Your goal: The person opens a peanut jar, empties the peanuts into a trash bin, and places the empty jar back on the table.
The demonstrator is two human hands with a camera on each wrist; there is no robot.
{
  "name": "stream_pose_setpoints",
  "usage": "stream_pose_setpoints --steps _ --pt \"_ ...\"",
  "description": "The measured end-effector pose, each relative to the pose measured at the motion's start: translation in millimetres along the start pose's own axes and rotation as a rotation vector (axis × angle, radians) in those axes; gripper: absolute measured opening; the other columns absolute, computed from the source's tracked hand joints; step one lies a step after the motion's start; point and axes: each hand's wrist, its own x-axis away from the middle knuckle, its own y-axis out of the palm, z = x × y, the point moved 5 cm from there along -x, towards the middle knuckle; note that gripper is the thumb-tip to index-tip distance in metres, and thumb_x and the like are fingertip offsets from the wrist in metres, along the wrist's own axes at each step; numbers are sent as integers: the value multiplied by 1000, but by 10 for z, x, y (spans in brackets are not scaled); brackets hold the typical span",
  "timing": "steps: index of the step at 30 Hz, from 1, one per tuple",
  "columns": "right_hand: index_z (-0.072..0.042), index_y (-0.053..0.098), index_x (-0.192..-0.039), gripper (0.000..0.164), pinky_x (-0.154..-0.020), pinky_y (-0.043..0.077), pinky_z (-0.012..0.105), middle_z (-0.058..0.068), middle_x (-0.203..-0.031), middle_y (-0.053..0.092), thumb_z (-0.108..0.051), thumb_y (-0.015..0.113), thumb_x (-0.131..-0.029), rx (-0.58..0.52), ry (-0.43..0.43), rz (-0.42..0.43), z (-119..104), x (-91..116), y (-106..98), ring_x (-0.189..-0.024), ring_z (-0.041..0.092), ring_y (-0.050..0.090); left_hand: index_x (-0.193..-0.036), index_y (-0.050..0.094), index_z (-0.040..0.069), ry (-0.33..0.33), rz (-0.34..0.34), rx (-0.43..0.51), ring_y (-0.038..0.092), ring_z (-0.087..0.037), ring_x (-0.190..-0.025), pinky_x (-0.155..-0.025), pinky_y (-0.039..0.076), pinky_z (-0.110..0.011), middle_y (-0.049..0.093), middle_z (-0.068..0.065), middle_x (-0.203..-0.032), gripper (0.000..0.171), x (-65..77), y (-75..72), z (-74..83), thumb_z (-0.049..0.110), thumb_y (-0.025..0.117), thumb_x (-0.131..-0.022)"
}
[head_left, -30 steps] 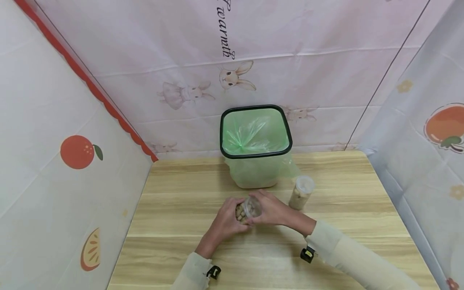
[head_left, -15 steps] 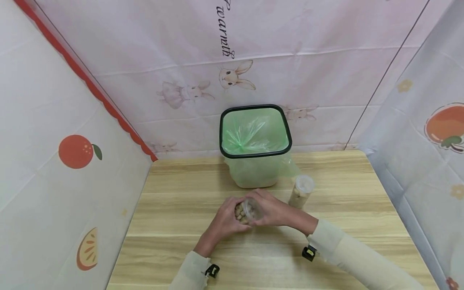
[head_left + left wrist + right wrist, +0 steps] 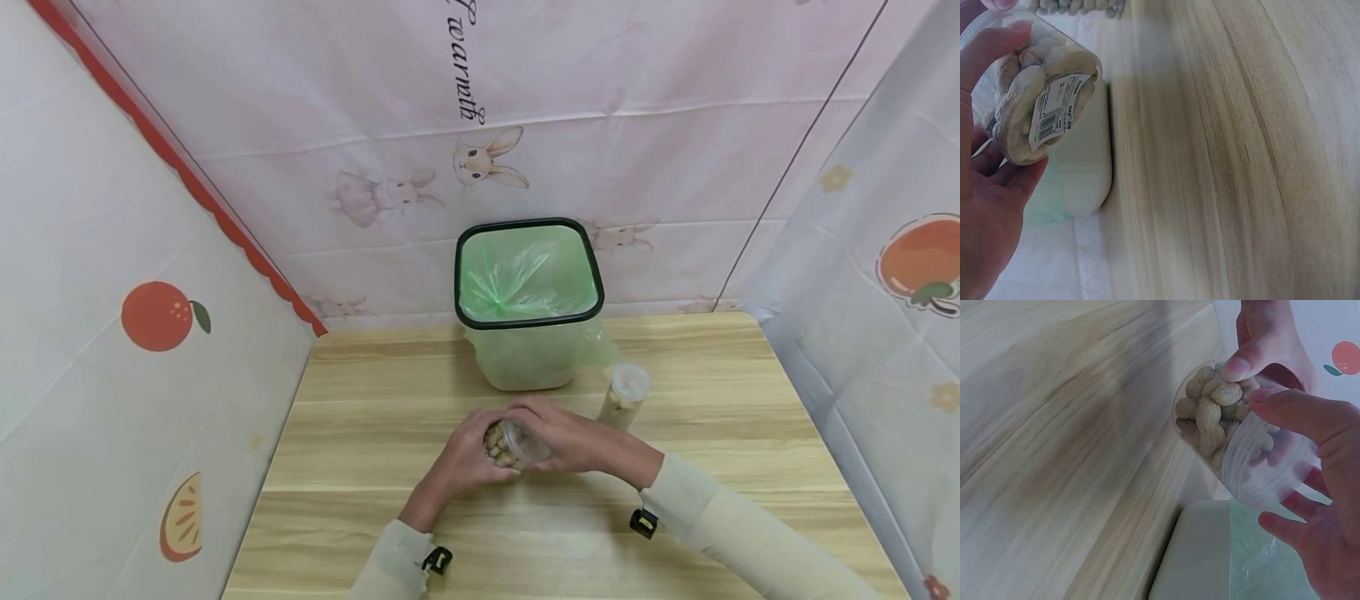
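While the left hand [image 3: 463, 457] and right hand [image 3: 573, 439] clamp their fingers round one peanut jar [image 3: 1210, 419] – held above the surface [image 3: 360, 450], before one green-lined bin [image 3: 525, 357] – its long axis runs roughly crosswise, lid end toward the right, a second jar [image 3: 626, 397] standing upright nearby.

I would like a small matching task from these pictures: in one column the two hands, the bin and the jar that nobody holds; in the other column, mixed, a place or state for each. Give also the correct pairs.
Things
1. left hand
2. right hand
3. bin
4. standing jar

Places and states
A. open at the top, with a black rim and a green bag inside
B. at the clear, ridged end of the held jar
C. on the table, closed with a round lid
D. around the end with the white label

Pairs: 1-D, 2-B, 3-A, 4-C
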Motion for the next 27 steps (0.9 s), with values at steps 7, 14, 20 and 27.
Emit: stream_pose_setpoints --steps 7,14,20,27 --pt "-6 39 -154 106 -108 54 48 19 -155 42 -46 93 -72 -45 100 -3 11 -17 -19 -141 31 48 -142 55 7 46 33 -11 62 -16 -120 -98 58 -36 63 -5 -133 94 11 4 6 42 98 -66" --pt "-4 26 -162 124 -112 48 57 23 -161 39 -65 86 -73 -282 502 -33 90 -58 88 -146 40 45 -143 54 5 47 72 -17 62 -15 -116 -96 59 -37 62 -6 -132 89 13 -6 -1 50 90 -75" --pt "1 38 -155 118 -102 54 52 25 -150 51 -65 87 -70 -301 634 3 91 -95 153 -131 37 56 -140 54 9 28 94 -28 59 -14 -111 -96 57 -36 60 -4 -127 84 19 -22 -8 47 90 -75" --pt "3 46 -150 105 -88 57 43 23 -140 58 -58 87 -76 -311 682 0 82 -115 166 -113 28 62 -135 54 11 13 112 -29 56 -13 -105 -91 55 -33 59 -4 -121 85 17 -20 -9 35 97 -65"
